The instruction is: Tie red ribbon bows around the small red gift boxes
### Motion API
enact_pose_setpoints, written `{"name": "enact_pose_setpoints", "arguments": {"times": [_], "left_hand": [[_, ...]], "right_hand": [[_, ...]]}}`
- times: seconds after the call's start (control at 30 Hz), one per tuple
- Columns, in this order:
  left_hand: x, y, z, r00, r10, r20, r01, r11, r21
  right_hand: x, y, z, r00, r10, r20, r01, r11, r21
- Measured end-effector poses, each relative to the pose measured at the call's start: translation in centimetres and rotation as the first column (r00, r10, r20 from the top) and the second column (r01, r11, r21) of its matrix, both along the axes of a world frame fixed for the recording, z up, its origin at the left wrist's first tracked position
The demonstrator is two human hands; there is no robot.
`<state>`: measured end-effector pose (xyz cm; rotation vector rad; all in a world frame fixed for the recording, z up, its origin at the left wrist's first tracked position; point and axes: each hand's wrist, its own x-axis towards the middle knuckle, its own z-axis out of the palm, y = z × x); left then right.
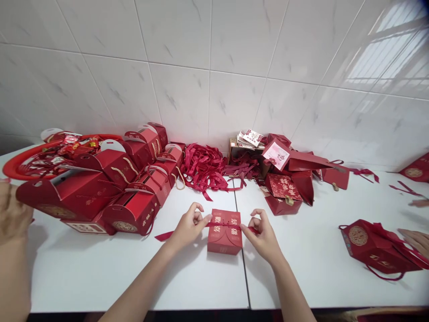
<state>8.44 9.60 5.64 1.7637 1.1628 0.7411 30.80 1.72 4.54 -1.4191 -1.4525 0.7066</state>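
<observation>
A small red box [224, 241] with gold writing sits on the white table, with a dark red ribbon [164, 236] across its top, knotted near the middle. At the box's left edge, my left hand [192, 223] pinches one side of the ribbon between thumb and finger; a loose tail lies to its left. My right hand [263, 230] is closed on the ribbon's other side, at the right edge of the box.
Red gift boxes [134, 210] and a red basket [13, 163] of sweets stand left. Behind are a ribbon pile [204, 170], cards [250, 138] and more boxes [284, 192]. Other people's hands show at far left [13, 210] and at far right [415, 239], near a box [375, 248].
</observation>
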Motion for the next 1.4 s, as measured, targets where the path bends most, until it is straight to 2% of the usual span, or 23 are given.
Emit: {"name": "enact_pose_setpoints", "arguments": {"times": [0.1, 0.17, 0.27, 0.33, 0.37, 0.4, 0.43, 0.5, 0.53, 0.57, 0.63, 0.7, 0.8, 0.9, 1.0, 1.07, 1.27, 1.4], "left_hand": [[-1.5, 1.4, 1.5, 0.981, -0.110, -0.157, 0.097, 0.991, -0.092], [-2.3, 2.1, 2.6, 0.940, -0.269, -0.210, 0.223, 0.949, -0.221], [-2.5, 2.4, 4.2, 0.839, -0.521, -0.158, 0.430, 0.812, -0.394], [-2.0, 1.7, 4.9, 0.794, -0.607, -0.028, 0.533, 0.717, -0.450], [-1.5, 1.1, 5.1, 0.803, -0.595, 0.042, 0.549, 0.709, -0.442], [-1.0, 0.4, 5.3, 0.831, -0.548, 0.096, 0.535, 0.740, -0.408], [-0.4, -0.5, 5.2, 0.870, -0.477, 0.123, 0.488, 0.802, -0.345], [0.8, -2.5, 4.9, 0.941, -0.326, 0.087, 0.336, 0.931, -0.142], [1.3, -3.4, 4.6, 0.962, -0.271, 0.044, 0.272, 0.962, -0.017], [1.8, -4.3, 4.2, 0.975, -0.224, -0.004, 0.223, 0.969, 0.102], [2.2, -5.6, 3.4, 0.983, -0.160, -0.084, 0.178, 0.945, 0.274], [2.3, -6.2, 2.7, 0.984, -0.140, -0.114, 0.172, 0.917, 0.359], [1.9, -6.2, 1.9, 0.977, -0.191, -0.095, 0.213, 0.870, 0.445], [1.4, -5.6, 1.6, 0.947, -0.306, -0.093, 0.312, 0.816, 0.487], [0.9, -4.8, 1.9, 0.878, -0.471, -0.088, 0.454, 0.757, 0.470], [0.8, -4.3, 2.1, 0.839, -0.539, -0.073, 0.510, 0.733, 0.449], [1.2, -3.9, 2.6, 0.855, -0.518, 0.000, 0.475, 0.783, 0.401], [0.5, -4.1, 3.3, 0.899, -0.437, -0.017, 0.414, 0.836, 0.360]], "right_hand": [[1.2, -0.7, 0.8, 0.968, 0.098, 0.231, -0.113, 0.992, 0.055], [1.1, -0.9, 1.1, 0.938, 0.015, 0.346, -0.060, 0.991, 0.120], [-0.2, -0.9, 1.3, 0.922, -0.216, 0.321, 0.112, 0.943, 0.314], [-1.3, -0.9, 1.7, 0.934, -0.263, 0.242, 0.153, 0.906, 0.396], [-1.8, -0.9, 1.9, 0.950, -0.238, 0.201, 0.143, 0.907, 0.397], [-2.4, -1.1, 2.1, 0.969, -0.190, 0.160, 0.119, 0.920, 0.373], [-2.9, -1.2, 2.4, 0.985, -0.129, 0.114, 0.085, 0.939, 0.332], [-3.8, -1.6, 2.7, 1.000, -0.013, 0.022, 0.007, 0.972, 0.235], [-4.3, -1.8, 2.8, 0.999, 0.024, -0.021, -0.019, 0.981, 0.192], [-4.7, -2.0, 2.8, 0.997, 0.042, -0.059, -0.033, 0.988, 0.153], [-5.3, -2.2, 2.6, 0.993, 0.030, -0.114, -0.021, 0.996, 0.081], [-5.6, -2.4, 2.4, 0.990, -0.008, -0.141, 0.009, 1.000, 0.008], [-5.4, -2.4, 2.4, 0.990, -0.028, -0.141, 0.017, 0.997, -0.080], [-4.8, -2.3, 2.8, 0.989, 0.032, -0.147, -0.051, 0.990, -0.129], [-4.0, -2.1, 3.5, 0.981, 0.144, -0.130, -0.165, 0.972, -0.168], [-3.6, -1.9, 3.9, 0.973, 0.211, -0.091, -0.225, 0.954, -0.197], [-3.2, -1.6, 5.0, 0.951, 0.307, -0.042, -0.307, 0.921, -0.239], [-2.8, -2.1, 5.0, 0.961, 0.278, 0.001, -0.272, 0.941, -0.201]]}}
